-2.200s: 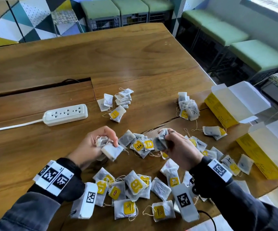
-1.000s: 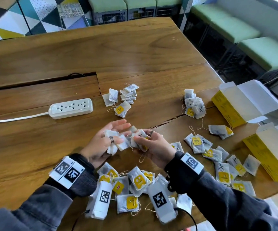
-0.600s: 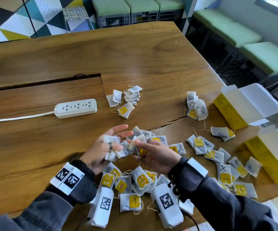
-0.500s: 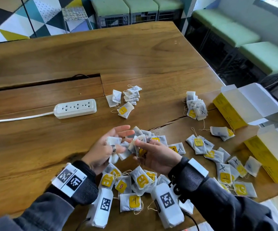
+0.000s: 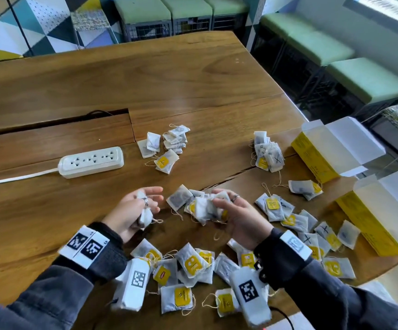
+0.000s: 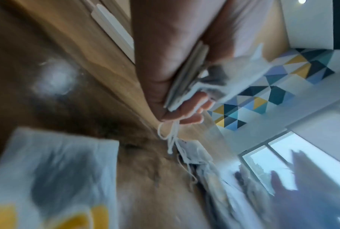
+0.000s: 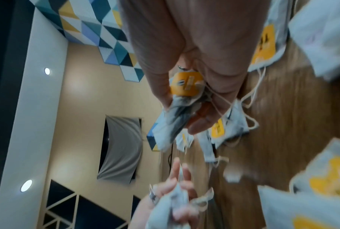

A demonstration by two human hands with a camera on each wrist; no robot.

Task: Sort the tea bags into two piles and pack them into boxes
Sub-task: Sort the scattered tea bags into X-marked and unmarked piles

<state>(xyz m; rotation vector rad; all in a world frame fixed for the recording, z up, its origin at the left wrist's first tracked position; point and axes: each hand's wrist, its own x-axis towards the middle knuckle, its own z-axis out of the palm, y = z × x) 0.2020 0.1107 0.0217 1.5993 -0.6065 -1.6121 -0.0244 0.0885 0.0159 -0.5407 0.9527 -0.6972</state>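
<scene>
My left hand point(image 5: 145, 206) lies palm up over the table and holds a few white tea bags point(image 5: 145, 216). In the left wrist view its fingers point(image 6: 192, 108) curl round the flat bags point(image 6: 186, 80), strings dangling. My right hand point(image 5: 221, 208) grips a bunch of tea bags point(image 5: 204, 208); the right wrist view shows one with a yellow tag point(image 7: 186, 85). Two sorted piles lie farther back: a left pile point(image 5: 167, 146) and a right pile point(image 5: 267, 151) with X-marked bags. Two open yellow boxes point(image 5: 312, 156) point(image 5: 369, 225) lie at the right. Loose bags point(image 5: 188, 265) cover the near table.
A white power strip point(image 5: 90, 161) with its cord lies to the left, beside a cable slot point(image 5: 57, 122) in the wooden table point(image 5: 145, 75). More loose bags point(image 5: 312, 232) are spread between my right hand and the nearer box. Green benches stand beyond the table's right edge.
My hands have drawn apart: the left now holds its few bags separately at the left, and the right keeps the bunch. The piles and boxes lie as before.
</scene>
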